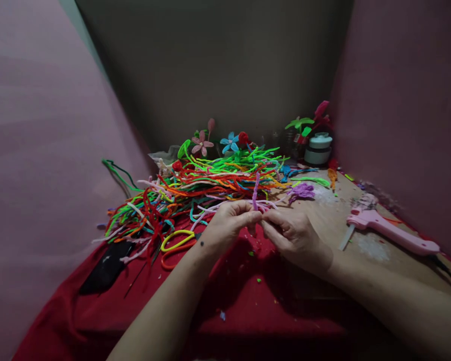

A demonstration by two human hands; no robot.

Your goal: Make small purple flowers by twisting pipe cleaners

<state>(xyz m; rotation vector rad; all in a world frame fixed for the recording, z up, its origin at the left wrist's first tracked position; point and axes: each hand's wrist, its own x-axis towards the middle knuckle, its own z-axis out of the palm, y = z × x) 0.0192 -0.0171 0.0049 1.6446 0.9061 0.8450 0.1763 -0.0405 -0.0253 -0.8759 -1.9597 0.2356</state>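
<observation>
The left hand [231, 220] and right hand [293, 235] pinch an upright purple pipe cleaner [255, 193] above the red cloth [248, 301]; a many-coloured pile of pipe cleaners [210, 183] lies just behind, a pink glue gun [389, 230] at right

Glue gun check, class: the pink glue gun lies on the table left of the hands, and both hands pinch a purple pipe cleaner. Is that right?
No. The head view shows the pink glue gun on the table right of the hands, not left. The left hand and right hand do pinch the purple pipe cleaner.
</observation>
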